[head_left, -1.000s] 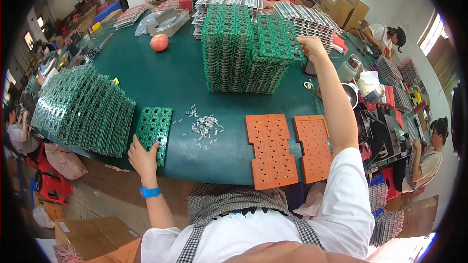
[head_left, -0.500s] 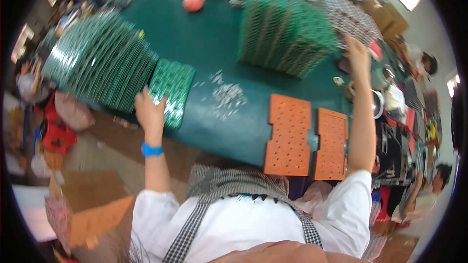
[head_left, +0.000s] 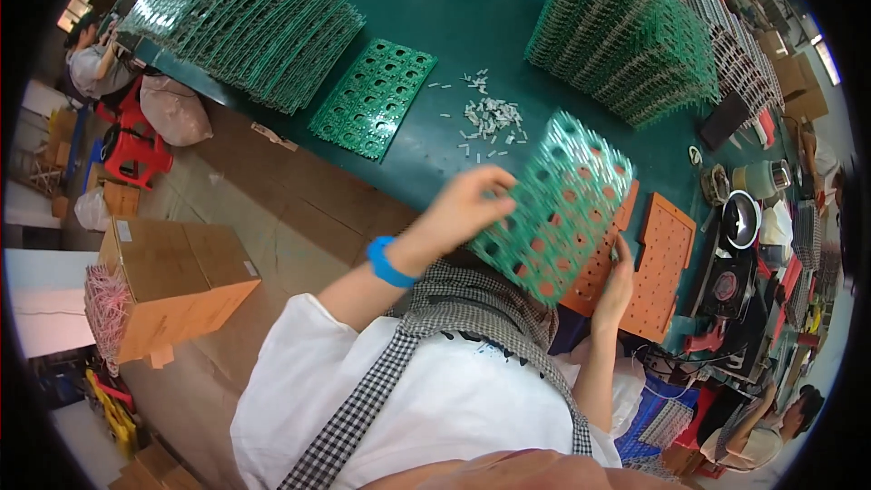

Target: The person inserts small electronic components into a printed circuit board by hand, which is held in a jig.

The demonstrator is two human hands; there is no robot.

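Observation:
A green circuit-board panel (head_left: 562, 209) with rows of round holes is up in front of me, tilted and blurred by motion. My left hand (head_left: 467, 209), a blue band (head_left: 390, 261) at its wrist, pinches the panel's left edge. My right hand (head_left: 616, 286) holds its lower right edge. Under the panel lies an orange perforated plate (head_left: 592, 274), partly covered. Beside it to the right is a second orange plate (head_left: 660, 263). Another green panel (head_left: 374, 98) lies flat on the table, left of a scatter of small white pieces (head_left: 492, 116).
A tall row of green panels (head_left: 249, 23) stands on the table's left, with another stack (head_left: 621, 32) at the far right. A white-rimmed bowl (head_left: 741, 220) and jars sit at the right edge. A cardboard box (head_left: 177, 259) and red stool (head_left: 136, 159) are on the floor.
My left hand came right from the flat panel, and my right hand came back from the far right stack. A green panel is now between them. The view has shifted.

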